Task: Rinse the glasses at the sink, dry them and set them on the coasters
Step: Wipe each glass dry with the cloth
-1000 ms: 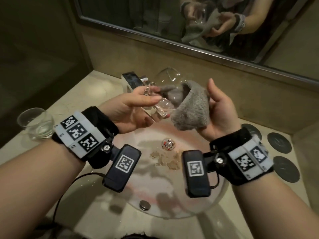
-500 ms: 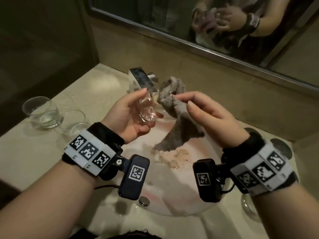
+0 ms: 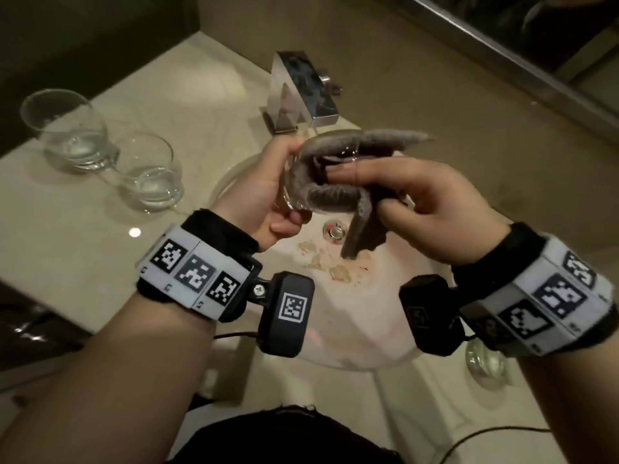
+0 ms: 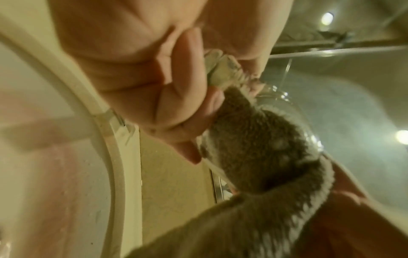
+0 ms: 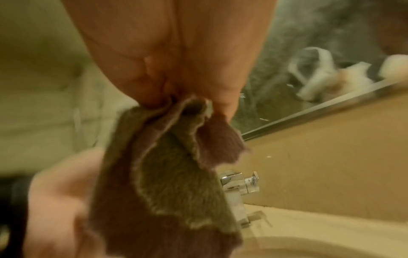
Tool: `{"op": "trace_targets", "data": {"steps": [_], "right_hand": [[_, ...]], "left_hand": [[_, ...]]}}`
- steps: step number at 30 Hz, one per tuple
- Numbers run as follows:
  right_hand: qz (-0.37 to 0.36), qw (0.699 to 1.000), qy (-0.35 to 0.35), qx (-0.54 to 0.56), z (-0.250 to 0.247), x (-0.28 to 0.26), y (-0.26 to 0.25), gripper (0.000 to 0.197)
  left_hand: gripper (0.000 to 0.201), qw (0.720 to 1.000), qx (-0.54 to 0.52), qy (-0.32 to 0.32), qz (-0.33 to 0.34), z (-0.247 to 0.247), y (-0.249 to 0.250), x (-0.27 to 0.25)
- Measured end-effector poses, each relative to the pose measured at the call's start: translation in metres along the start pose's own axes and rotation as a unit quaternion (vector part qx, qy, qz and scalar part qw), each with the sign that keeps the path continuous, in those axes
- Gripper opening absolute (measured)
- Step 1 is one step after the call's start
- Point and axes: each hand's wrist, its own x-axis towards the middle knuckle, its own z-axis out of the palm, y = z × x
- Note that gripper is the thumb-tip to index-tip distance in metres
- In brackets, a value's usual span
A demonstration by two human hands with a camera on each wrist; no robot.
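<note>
- Since the earlier frame, right hand (image 3: 432, 209) had pushed the grey cloth (image 3: 338, 195) deeper into the glass (image 3: 294, 199), fingers pinching it
- Left hand (image 3: 261, 195) fingers curled round the glass, above the sink (image 3: 351, 349)

Both forearms reach forward with banded wrists, the left hand (image 3: 264, 192) curled round the glass (image 3: 301, 182) from the left, while the right hand (image 3: 432, 209) pinches the grey cloth (image 3: 335, 195) with fingers pushed into it.

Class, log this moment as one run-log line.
stage: drying | left hand: grips glass | right hand: works grey cloth inside glass | over sink
</note>
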Motion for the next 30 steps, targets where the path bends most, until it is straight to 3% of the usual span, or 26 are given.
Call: {"op": "trace_targets", "data": {"steps": [3, 4, 6, 8, 11, 13, 17, 23, 26, 30], "right_hand": [[-0.092, 0.981, 0.159, -0.065, -0.008, -0.008, 0.005, 0.031], [-0.100, 0.974, 0.171, -0.106, -0.010, -0.008, 0.006, 0.047], [-0.078, 0.976, 0.100, -0.177, -0.013, -0.004, 0.007, 0.093], [-0.067, 0.968, 0.051, -0.238, -0.009, 0.002, 0.008, 0.106], [-0.086, 0.966, 0.120, -0.213, 0.004, 0.001, 0.019, 0.068], [-0.090, 0.971, 0.116, -0.189, 0.011, -0.001, 0.023, 0.053], [-0.162, 0.942, 0.068, -0.287, 0.013, -0.002, 0.026, 0.060], [-0.230, 0.929, -0.049, -0.287, 0.007, 0.007, 0.035, 0.067], [-0.209, 0.944, -0.042, -0.251, 0.017, 0.010, 0.035, 0.066], [-0.153, 0.977, 0.034, -0.144, 0.034, 0.012, 0.035, 0.068]], "left_hand": [[0.042, 0.999, -0.037, 0.014, -0.013, -0.003, 0.001, -0.003], [0.041, 0.999, -0.025, 0.019, -0.012, -0.005, 0.001, -0.003], [0.040, 1.000, 0.010, 0.024, -0.013, -0.006, 0.002, -0.004], [0.039, 0.999, 0.028, 0.034, -0.013, -0.003, 0.003, -0.004], [0.039, 0.999, -0.005, 0.043, -0.006, -0.001, 0.009, -0.005], [0.039, 0.999, -0.014, 0.049, -0.005, -0.006, 0.013, -0.006], [0.040, 0.998, 0.036, 0.047, -0.016, -0.006, 0.012, -0.009], [0.043, 0.998, 0.053, 0.022, -0.034, 0.003, 0.009, -0.013], [0.054, 0.997, 0.071, -0.003, -0.030, 0.004, 0.010, -0.013], [0.056, 0.994, 0.106, 0.008, -0.001, 0.008, 0.017, -0.016]]}}
